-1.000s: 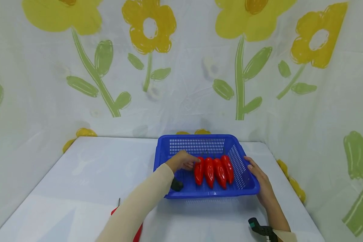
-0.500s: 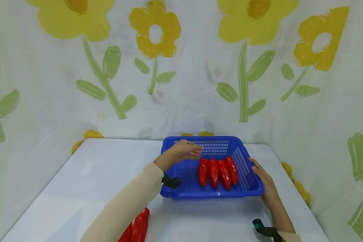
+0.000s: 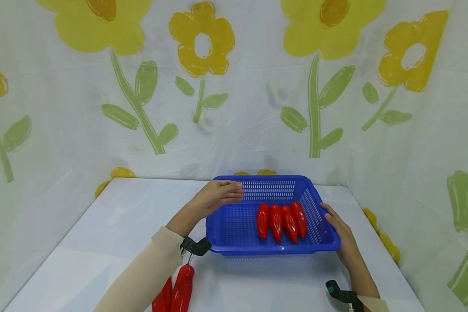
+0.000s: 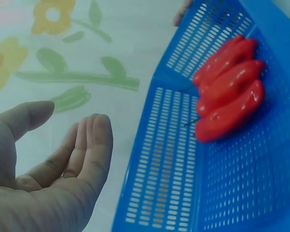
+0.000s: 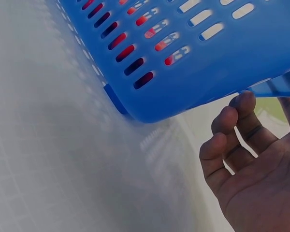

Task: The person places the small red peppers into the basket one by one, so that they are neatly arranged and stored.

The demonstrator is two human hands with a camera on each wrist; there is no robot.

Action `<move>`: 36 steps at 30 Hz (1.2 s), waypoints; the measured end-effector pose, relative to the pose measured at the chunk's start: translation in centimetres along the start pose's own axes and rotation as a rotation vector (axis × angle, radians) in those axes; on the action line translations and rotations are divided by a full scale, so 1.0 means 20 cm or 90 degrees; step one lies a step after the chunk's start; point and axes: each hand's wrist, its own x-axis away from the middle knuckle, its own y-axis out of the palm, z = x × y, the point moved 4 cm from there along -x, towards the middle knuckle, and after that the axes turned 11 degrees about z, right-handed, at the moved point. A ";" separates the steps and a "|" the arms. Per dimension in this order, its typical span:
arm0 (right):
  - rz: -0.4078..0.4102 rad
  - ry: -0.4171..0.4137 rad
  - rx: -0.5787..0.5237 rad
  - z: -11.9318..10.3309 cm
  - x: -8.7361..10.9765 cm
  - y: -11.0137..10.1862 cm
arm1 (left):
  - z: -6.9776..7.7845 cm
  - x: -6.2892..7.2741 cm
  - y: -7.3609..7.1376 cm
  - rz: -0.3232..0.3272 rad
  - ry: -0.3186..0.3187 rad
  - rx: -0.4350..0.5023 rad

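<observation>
A blue plastic basket (image 3: 253, 248) with slotted walls stands on the white table. Several glossy red peppers (image 3: 276, 222) lie side by side in its right half, their thin stems toward the far wall. My left hand (image 3: 214, 198) hovers over the basket's left rim, holding nothing. In the left wrist view, its fingers (image 4: 94, 154) are gently bent, with the thumb well apart. My right hand (image 3: 342, 236) grips the basket's right rim, thumb over the top. From the right wrist, the other fingertips (image 5: 244, 101) show right under that rim.
Two more red peppers (image 3: 182, 286) lie on the white table (image 3: 113, 229) at the front, partly hidden by the left sleeve (image 3: 140, 271). Behind the basket hangs a white curtain (image 3: 249, 125) printed with yellow flowers. Each wrist wears a black camera mount (image 3: 341, 294).
My left hand has let go of the leftmost pepper in the basket, risen and drawn back to the left. My right hand stays on the rim. The head view has shifted slightly.
</observation>
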 end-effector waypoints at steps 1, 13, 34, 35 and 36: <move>0.001 0.001 0.003 0.00 0.00 0.00 | 0.00 0.02 -0.02 0.002 0.005 0.001; -0.009 0.000 0.014 0.02 0.00 0.02 | -0.12 0.24 -0.32 0.072 0.025 0.023; -0.028 0.003 -0.013 0.00 0.00 -0.01 | -0.43 0.70 -0.74 0.249 -0.024 -0.043; -0.028 0.004 -0.014 0.00 0.00 -0.01 | -0.44 0.70 -0.74 0.252 -0.029 -0.048; -0.028 0.004 -0.015 -0.01 0.00 -0.01 | -0.45 0.71 -0.75 0.254 -0.035 -0.054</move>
